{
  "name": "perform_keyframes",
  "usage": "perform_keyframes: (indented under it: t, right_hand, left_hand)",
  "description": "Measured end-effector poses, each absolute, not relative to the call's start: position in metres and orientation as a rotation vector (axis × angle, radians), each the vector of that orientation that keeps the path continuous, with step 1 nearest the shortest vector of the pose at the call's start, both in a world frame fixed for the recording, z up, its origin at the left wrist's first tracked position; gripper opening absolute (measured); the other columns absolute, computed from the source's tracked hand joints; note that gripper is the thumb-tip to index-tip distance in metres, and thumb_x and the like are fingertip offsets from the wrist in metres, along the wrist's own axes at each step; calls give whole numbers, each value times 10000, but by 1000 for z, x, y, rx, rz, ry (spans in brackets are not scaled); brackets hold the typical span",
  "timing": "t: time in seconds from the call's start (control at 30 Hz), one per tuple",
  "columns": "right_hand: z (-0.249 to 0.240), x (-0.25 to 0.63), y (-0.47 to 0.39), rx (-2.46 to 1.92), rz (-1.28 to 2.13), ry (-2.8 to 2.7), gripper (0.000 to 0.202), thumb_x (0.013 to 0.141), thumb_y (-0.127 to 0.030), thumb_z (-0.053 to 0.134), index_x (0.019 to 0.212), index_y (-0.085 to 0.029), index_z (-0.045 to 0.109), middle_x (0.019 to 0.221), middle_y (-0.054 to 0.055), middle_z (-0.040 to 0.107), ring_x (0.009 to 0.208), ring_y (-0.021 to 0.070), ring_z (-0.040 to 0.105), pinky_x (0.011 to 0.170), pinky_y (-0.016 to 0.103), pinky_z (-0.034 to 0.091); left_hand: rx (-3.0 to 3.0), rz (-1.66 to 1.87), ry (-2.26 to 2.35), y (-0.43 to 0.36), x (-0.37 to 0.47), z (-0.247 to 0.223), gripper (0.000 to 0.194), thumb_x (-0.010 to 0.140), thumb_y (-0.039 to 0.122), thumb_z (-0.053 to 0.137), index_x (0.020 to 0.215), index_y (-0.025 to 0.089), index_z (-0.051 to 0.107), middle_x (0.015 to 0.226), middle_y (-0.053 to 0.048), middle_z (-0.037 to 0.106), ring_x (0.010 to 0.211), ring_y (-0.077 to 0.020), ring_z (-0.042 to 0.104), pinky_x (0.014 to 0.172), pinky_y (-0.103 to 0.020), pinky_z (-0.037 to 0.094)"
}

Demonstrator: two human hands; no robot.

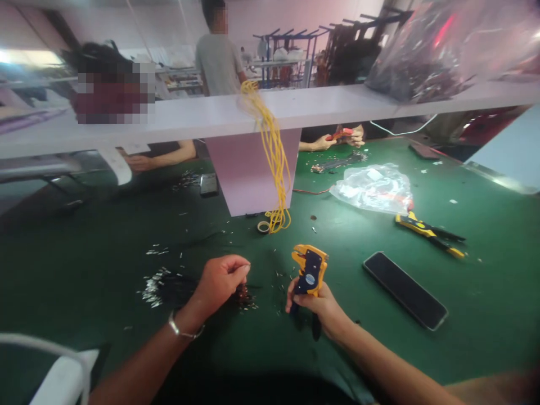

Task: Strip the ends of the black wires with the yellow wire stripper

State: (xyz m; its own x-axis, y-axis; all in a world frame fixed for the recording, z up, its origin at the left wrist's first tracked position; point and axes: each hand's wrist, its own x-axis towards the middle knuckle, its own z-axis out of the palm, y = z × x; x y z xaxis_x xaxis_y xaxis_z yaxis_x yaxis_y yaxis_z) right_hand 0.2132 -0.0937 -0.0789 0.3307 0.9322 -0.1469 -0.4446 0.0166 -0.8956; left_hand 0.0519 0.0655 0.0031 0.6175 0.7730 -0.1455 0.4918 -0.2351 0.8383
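Observation:
My right hand (pixel 314 301) is wrapped round the handles of a yellow and dark blue wire stripper (pixel 311 270), its head pointing up and away from me. My left hand (pixel 225 278) is closed in a pinch, thumb against fingers, over a bundle of short black wires (pixel 179 288). Anything between those fingertips is too small to make out. Silvery tips (pixel 154 287) fan out at the bundle's left end. Reddish-brown ends (pixel 244 295) show just below my left fingertips. Small scraps lie between my two hands.
A dark phone (pixel 405 289) and yellow-black pliers (pixel 430 233) lie to the right on the green table (pixel 476 304). Yellow cord (pixel 274 157) hangs from the raised shelf (pixel 329 104) to a tape roll (pixel 263 226). Beyond lie a clear plastic bag (pixel 373 188) and co-workers' hands (pixel 337 138).

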Motion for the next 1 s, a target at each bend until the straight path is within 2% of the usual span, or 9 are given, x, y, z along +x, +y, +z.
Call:
perform_keyframes:
  t: [0.17,0.53,1.0]
  right_hand:
    - [-75,210,-97,-1069,1325,-659,169,636,-167,674,804,-146,675,637,21,703,590,190,644,643,320,467]
    - [-76,210,-101,-971,1511,-731,197,649,-177,696,837,-119,684,640,51,708,582,198,648,628,324,471]
    - [-74,213,-103,-926,1580,-750,190,635,-210,757,789,-120,692,616,45,699,547,181,644,582,303,505]
  left_hand:
    - [1829,306,974,64,53,2,198,738,287,562,778,129,675,554,15,598,420,-62,407,414,-182,311]
    - [1580,134,923,71,54,2,131,695,232,583,724,115,635,454,61,475,375,-35,300,402,-189,194]
    - [1574,75,874,76,51,7,108,675,218,599,702,118,627,474,60,481,432,-45,353,428,-187,194]
